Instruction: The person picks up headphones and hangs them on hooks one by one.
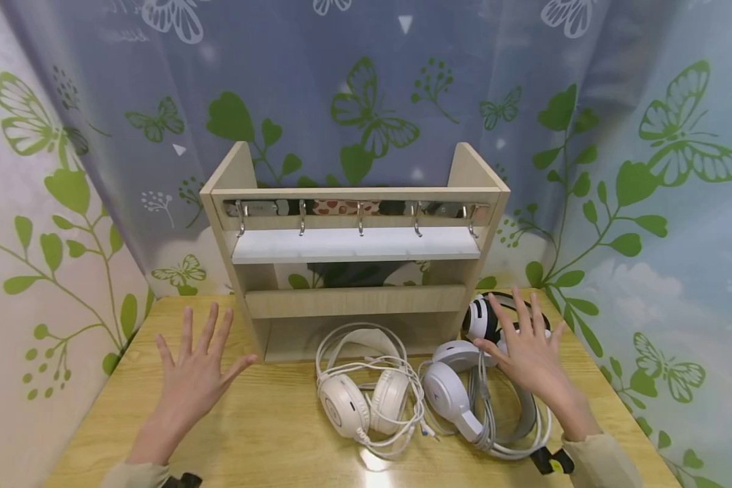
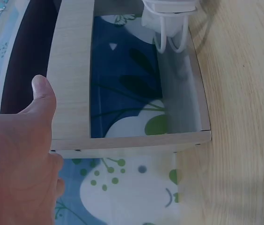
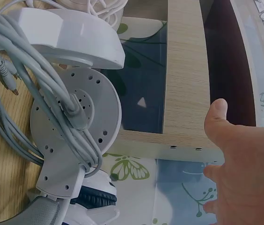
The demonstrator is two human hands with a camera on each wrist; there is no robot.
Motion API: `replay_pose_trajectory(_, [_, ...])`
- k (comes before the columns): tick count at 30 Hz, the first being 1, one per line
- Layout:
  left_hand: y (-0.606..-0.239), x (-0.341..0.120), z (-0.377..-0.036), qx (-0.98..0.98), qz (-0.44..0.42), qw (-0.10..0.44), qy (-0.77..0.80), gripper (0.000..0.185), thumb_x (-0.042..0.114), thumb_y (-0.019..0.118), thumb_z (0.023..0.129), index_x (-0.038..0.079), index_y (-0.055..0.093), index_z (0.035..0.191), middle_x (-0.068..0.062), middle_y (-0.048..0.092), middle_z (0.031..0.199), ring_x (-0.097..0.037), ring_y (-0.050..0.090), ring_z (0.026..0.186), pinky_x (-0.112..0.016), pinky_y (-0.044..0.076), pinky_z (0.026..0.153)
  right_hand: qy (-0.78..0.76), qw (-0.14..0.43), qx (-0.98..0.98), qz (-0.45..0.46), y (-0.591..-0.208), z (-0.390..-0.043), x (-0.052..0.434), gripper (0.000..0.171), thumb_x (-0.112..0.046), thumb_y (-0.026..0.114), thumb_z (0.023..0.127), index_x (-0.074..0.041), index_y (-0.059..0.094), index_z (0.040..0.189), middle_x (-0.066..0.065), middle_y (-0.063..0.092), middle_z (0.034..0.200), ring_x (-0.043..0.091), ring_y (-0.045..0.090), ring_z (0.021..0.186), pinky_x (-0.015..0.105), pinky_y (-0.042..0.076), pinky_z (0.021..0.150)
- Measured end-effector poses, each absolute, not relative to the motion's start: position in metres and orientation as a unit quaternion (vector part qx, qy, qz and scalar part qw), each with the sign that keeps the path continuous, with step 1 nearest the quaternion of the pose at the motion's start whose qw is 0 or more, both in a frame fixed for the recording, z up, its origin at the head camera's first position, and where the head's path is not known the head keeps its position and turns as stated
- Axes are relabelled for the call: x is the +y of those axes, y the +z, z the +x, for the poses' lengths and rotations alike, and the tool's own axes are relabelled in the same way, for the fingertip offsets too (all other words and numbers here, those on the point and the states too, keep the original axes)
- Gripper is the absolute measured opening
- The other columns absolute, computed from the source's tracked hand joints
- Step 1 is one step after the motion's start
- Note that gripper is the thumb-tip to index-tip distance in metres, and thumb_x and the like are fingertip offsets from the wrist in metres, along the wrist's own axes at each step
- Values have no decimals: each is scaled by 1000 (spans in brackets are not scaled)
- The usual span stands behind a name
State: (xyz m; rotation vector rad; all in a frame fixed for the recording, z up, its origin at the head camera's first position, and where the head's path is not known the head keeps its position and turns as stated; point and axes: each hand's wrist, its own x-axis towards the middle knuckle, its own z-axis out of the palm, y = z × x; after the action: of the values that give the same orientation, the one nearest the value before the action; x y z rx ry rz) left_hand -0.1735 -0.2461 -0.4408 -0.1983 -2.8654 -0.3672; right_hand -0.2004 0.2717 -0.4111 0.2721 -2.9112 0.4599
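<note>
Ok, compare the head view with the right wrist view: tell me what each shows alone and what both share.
Head only: the left hand spread above the table, the cream headset, the hook rail.
Right wrist only: the holes on the grey headset earcup's inner face and its cable plugs.
Both: the right hand, open over the grey headset, and the wooden rack.
</note>
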Motion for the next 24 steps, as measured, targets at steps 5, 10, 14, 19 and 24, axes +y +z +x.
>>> replay_pose_trajectory(5, [-435,-248,-173,-980,-76,121,-136,91,66,44,100,20,1,165,-8,-8,170,-32,-28,150,-70,-26,107,155,88,-980,90,-405,-202,270,87,-56,59,97,-24,14,164,19,-6,169,44,-16,153,86,-8,102])
replay_pose_trajectory(10, [-426,-250,-174,-973,-93,135,-164,88,59,49,101,21,3,165,-9,-3,170,-34,-22,153,-74,-22,108,167,103,-976,93,-398,-202,269,85,-53,60,98,-23,15,164,20,-3,169,44,-13,153,87,-4,102])
replay_pose_trajectory(14, [-416,-253,-176,-966,-97,145,-189,85,55,50,103,21,3,165,-13,4,170,-38,-10,155,-77,-16,109,194,120,-968,103,-393,-202,269,80,-50,58,101,-20,18,164,23,2,168,47,-7,153,86,3,104])
replay_pose_trajectory(19, [-406,-257,-179,-953,-108,178,-218,80,49,50,104,13,13,164,-21,20,166,-45,11,153,-79,-4,111,235,157,-953,112,-388,-201,268,68,-43,56,104,-7,35,157,31,27,160,55,23,145,77,23,107])
replay_pose_trajectory(24, [-398,-259,-181,-932,-129,230,-248,70,43,50,106,6,26,160,-29,34,157,-51,30,145,-77,9,113,267,190,-937,126,-387,-202,268,53,-38,54,106,-2,51,145,26,49,146,50,44,135,70,35,104])
